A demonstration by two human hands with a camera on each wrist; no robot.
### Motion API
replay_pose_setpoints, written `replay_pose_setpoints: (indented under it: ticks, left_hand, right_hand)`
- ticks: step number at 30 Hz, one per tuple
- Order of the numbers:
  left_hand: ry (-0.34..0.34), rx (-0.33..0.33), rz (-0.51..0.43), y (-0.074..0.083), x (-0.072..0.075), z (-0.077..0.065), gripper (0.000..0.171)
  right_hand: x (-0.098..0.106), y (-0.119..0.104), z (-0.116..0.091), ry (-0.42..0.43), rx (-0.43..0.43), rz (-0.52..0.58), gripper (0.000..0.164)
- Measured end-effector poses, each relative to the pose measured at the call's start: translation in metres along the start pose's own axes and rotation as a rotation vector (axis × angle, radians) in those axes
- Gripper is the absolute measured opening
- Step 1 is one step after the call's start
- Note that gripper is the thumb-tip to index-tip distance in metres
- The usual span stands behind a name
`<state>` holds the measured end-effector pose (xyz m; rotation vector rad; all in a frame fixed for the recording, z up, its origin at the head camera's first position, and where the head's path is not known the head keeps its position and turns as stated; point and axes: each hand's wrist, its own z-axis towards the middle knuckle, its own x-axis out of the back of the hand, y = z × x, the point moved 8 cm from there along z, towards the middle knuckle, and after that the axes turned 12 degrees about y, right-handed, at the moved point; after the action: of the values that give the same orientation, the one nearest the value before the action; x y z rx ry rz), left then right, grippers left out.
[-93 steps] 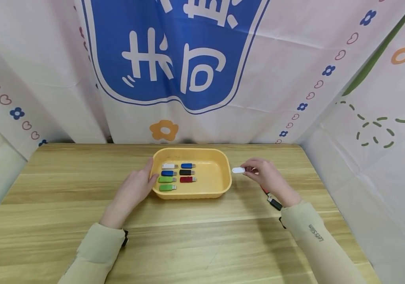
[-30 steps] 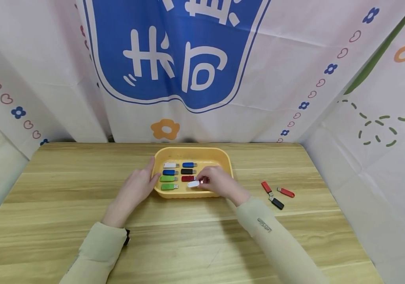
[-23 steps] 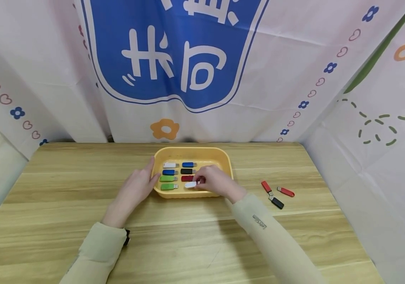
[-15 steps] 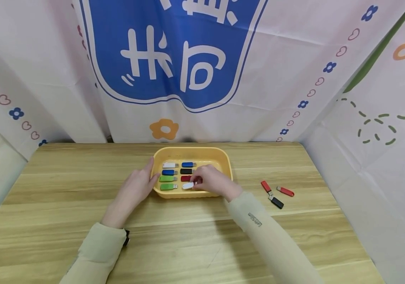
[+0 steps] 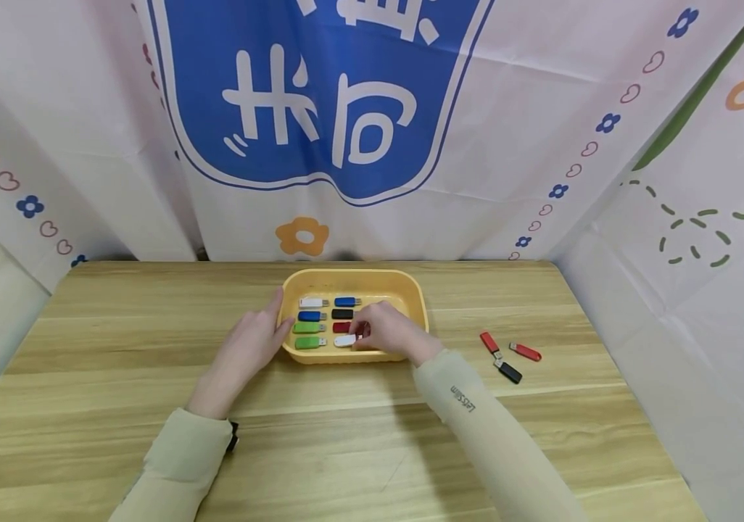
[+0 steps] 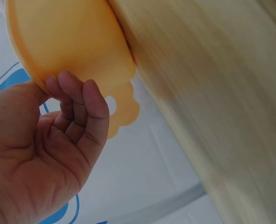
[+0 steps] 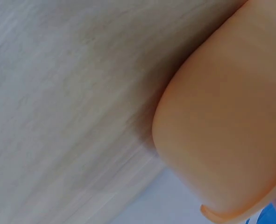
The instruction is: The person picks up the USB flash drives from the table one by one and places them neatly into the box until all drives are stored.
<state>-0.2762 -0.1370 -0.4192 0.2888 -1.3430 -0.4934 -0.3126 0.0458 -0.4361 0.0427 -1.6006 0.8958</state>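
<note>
A yellow plastic tray [image 5: 404, 304] holds several USB sticks laid in two columns. My left hand [image 5: 254, 341] grips its left rim, thumb over the edge; in the left wrist view that hand's bent fingers [image 6: 96, 105] lie against the outer wall. Inside the tray, my right hand [image 5: 385, 330] pinches a white USB stick [image 5: 344, 341] by its plug end, low at the front of the right column. Just behind it lies a dark red USB stick [image 5: 341, 328], partly covered by the fingers. A green USB stick [image 5: 307, 342] is to its left. The right wrist view shows mainly the tray's outer wall [image 7: 222, 121].
On the wooden table [image 5: 320, 449], right of the tray, lie two red USB sticks, one near [image 5: 490, 342] and one farther right [image 5: 526, 352], with a black USB stick [image 5: 509, 373] beside them. A printed curtain [image 5: 509, 130] hangs behind the table's back edge.
My right hand has carried the white USB stick from right of the tray into it, then slightly left to the front of the right column. My left hand stays on the rim.
</note>
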Motion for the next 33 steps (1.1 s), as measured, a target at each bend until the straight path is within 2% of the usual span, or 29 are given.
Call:
replay_pose_setpoints:
  ticks: [22,27,33]
  left_hand:
    - [-0.014,0.008,0.001,0.0,0.001,0.0,0.065]
    - [-0.017,0.008,0.0,0.0,0.0,0.0,0.065]
    - [-0.017,0.016,-0.009,0.0,-0.001,0.0,0.065]
  right_hand:
    - [-0.002,0.002,-0.002,-0.011,0.007,0.039,0.014]
    - [0.002,0.0,-0.002,0.034,0.029,0.045,0.008]
    - [0.013,-0.002,-0.006,0.151,0.072,0.029,0.005]
